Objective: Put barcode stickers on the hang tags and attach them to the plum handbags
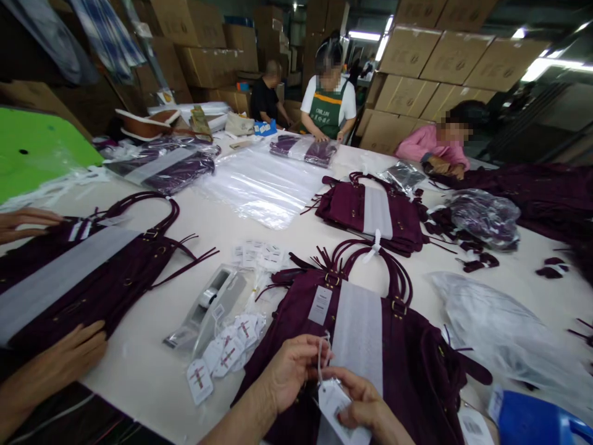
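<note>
Just in front of me lies a dark purple handbag (417, 352) with a pale paper band (359, 315) around its middle and its handles tied by a white strip. Over the bag, my left hand (291, 364) pinches the white string (320, 361) of a hang tag. My right hand (359, 395) grips the white hang tag (333, 405) itself, thumb on its face. A grey printed label (320, 305) hangs on the bag above my left hand. More white tags (227, 352) lie loose to the left, beside a tape dispenser (208, 303).
At the left, a co-worker's hands (69, 361) rest on another purple bag (115, 259). Farther back are a banded bag (338, 207), clear plastic sheets (269, 179) and people at the table. A blue container (532, 420) and crumpled plastic (504, 334) sit at my right.
</note>
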{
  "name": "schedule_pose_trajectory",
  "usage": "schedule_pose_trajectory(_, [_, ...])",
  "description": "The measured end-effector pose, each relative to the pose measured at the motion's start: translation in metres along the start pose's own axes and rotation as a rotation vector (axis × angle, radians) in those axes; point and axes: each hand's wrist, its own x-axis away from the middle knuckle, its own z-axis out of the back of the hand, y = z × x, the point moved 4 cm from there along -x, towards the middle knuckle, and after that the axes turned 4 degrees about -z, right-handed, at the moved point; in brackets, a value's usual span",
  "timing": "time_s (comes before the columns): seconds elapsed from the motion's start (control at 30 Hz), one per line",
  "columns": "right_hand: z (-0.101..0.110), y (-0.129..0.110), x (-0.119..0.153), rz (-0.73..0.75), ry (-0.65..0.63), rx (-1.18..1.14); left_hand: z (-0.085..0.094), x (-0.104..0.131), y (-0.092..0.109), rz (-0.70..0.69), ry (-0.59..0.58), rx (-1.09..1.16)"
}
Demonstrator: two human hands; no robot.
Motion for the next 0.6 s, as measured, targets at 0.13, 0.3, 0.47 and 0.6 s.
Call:
schedule_pose_trajectory(0.13, [-0.002, 0.008, -0.006, -0.058, -0.022, 0.04, 0.006, -0.004, 0.004, 0.03, 0.06, -0.101])
schedule_pose_trajectory(0.3, [0.0, 0.015, -0.003, -0.064, 0.0, 0.118, 0.013, -0.012, 0.0, 0.067, 0.089, -0.224])
schedule_pose_trajectory(0.47, [0.002, 0.017, 0.006, -0.091, 0.002, 0.219, 0.028, -0.011, -0.006, 0.007, 0.261, -0.503])
schedule_pose_trajectory(0.6, [-0.006, 0.012, 0.014, -0.085, -0.001, 0.304, 0.036, -0.004, -0.017, 0.096, 0.247, -0.676])
